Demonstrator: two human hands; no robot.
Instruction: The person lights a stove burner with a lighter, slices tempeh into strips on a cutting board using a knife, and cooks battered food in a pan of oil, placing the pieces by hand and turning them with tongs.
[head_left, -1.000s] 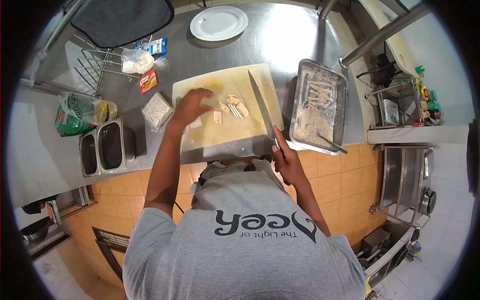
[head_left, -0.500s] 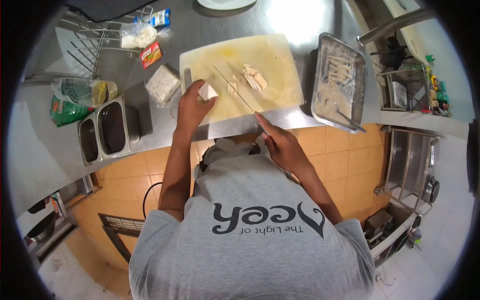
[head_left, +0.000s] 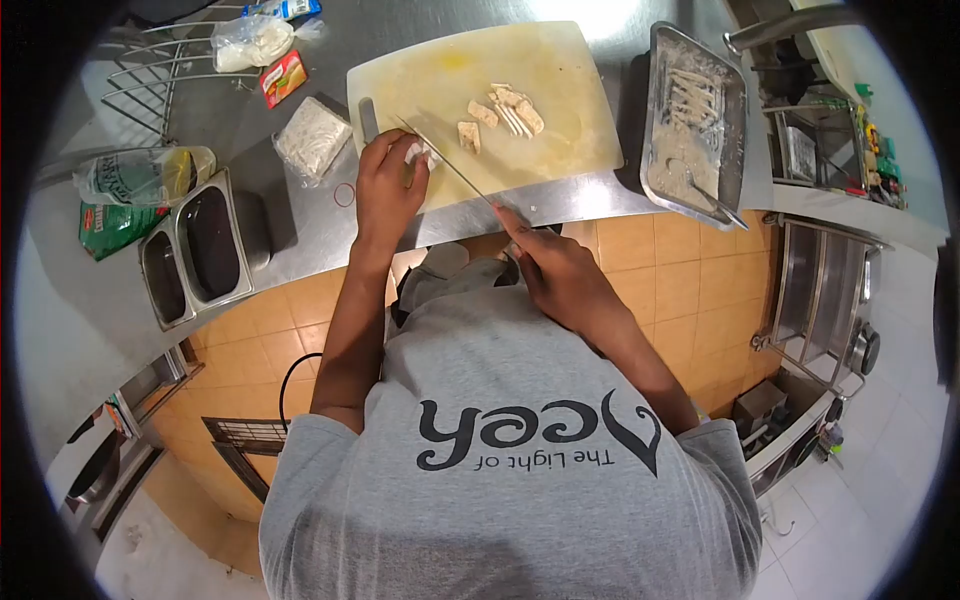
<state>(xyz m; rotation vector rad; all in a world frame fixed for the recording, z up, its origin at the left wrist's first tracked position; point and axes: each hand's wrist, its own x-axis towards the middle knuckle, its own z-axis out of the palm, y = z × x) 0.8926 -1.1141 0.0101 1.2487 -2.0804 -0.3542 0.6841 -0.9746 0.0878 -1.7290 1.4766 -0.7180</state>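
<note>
Orange floor tiles fill the middle of the frame below a smooth steel counter, which stretches across the upper part. On it, at top centre, lies a pale plastic cutting board, a rounded rectangle with a slot near its left edge and yellowish stains. At upper right stands a rectangular metal tray; rows of pale, coated-looking strips lie in its far half, a lumpy, floury mass in its near half, and a spoon-like utensil leans over its near edge. At upper left, just beside the board, sits a squarish white block in clear, wrinkled wrap.

The person's right hand, near the centre, is closed around the handle of a long, thin knife whose blade slants up to the left. The left hand is at the board's lower left corner, its bent fingers and thumb drawn narrow on a small white piece, mostly hidden beneath them. The blade runs close beside those fingertips; whether its edge touches the piece cannot be told.

Judging by how things lie, the cutting is partly done: thin, brown-edged slices are bunched on the board, with two loose chunks to their left. The held piece and the wrapped block appear left uncut.
</note>
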